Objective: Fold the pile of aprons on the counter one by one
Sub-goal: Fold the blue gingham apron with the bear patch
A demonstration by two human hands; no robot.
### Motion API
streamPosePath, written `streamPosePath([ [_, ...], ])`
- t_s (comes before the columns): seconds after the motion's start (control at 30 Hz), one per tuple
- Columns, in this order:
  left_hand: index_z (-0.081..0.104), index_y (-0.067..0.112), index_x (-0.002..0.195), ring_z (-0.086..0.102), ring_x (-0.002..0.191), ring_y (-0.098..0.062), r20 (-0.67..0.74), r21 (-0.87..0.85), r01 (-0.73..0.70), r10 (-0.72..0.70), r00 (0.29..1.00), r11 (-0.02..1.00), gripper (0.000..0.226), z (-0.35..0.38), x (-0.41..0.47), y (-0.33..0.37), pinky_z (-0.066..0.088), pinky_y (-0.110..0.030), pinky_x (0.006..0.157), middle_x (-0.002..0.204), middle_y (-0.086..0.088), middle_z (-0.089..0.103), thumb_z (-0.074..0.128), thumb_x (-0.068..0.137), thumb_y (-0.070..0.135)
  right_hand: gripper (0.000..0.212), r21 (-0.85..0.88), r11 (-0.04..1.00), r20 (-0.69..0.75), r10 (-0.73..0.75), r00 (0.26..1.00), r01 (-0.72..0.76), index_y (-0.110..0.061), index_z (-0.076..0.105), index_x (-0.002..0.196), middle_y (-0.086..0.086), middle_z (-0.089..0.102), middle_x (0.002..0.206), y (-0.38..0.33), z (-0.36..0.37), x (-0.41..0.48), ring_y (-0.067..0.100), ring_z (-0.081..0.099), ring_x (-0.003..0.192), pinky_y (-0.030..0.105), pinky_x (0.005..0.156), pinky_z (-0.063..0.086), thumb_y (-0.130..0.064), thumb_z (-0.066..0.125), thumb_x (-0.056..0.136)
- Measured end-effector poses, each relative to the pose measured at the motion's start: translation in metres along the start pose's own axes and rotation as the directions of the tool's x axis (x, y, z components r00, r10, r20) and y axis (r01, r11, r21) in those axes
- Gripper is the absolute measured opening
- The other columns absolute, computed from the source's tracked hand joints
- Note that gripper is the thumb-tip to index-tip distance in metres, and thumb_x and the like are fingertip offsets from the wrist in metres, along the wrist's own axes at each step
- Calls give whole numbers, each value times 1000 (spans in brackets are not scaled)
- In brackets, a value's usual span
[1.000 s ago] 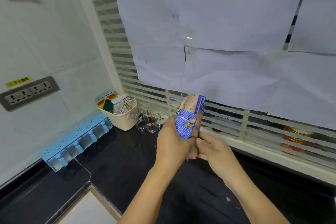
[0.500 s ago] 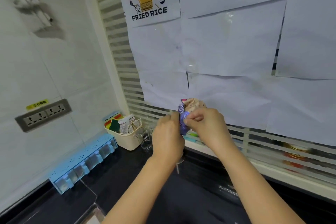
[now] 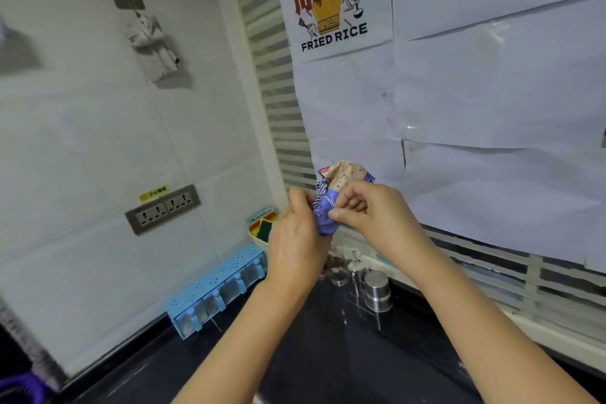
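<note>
We are reading "FRIED RICE" in bold black capitals along the bottom of the poster (image 3: 334, 10). Above those words we are seeing large red Chinese characters around a yellow drawing, partly covered at the top, and we are not making them out. A yellow sticker (image 3: 154, 192) just above the socket (image 3: 163, 208) is carrying small dark characters, too blurred for us to read.

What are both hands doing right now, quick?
Left hand: grips the bundled apron.
Right hand: pinches the same apron's striped part.
</note>
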State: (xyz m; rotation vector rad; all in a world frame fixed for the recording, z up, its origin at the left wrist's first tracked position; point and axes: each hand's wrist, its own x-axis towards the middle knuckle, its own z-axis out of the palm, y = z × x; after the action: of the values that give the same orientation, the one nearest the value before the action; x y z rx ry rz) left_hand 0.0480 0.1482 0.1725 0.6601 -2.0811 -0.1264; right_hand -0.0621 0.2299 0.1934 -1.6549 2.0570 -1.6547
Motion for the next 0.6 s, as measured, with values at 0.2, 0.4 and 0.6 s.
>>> streamPosePath([
  [0.2, 36, 18, 88, 56, 61, -30, 64, 69, 121, -126, 990, 990, 42, -42, 16, -44, 36, -36, 52, 68, -6, 63, 73, 80, 34, 15, 44, 994, 63, -101, 993, 98, -18, 67, 67, -7, 62, 61, -21, 43, 20, 0, 54, 59, 10, 58, 40, -20, 78, 77],
  [0.4, 33, 24, 74, 61, 65, -28, 108, 134, 184, -199, 974, 974, 44, -95, 27, -110, 47, -41, 63, 65, -5, 66, 75, 78, 36, 11, 385, 923, 285, -101, 953, -17, -10, 65, 77, -7, 62, 72, -52, 106, 45, 1, 55, 69, 12, 69, 43, -17, 70, 84],
  [0.6, 38, 23, 78, 59, 71, -25, 92, 285, 141, -174, 980, 948, 39, -166, 51, -175, 39, -34, 56, 58, 1, 57, 71, 80, 44, 11, 508, 858, 318, -103, 943, -77, -3, 61, 83, -1, 60, 74, -113, 186, 71, 10, 47, 65, 17, 60, 37, -11, 62, 90],
])
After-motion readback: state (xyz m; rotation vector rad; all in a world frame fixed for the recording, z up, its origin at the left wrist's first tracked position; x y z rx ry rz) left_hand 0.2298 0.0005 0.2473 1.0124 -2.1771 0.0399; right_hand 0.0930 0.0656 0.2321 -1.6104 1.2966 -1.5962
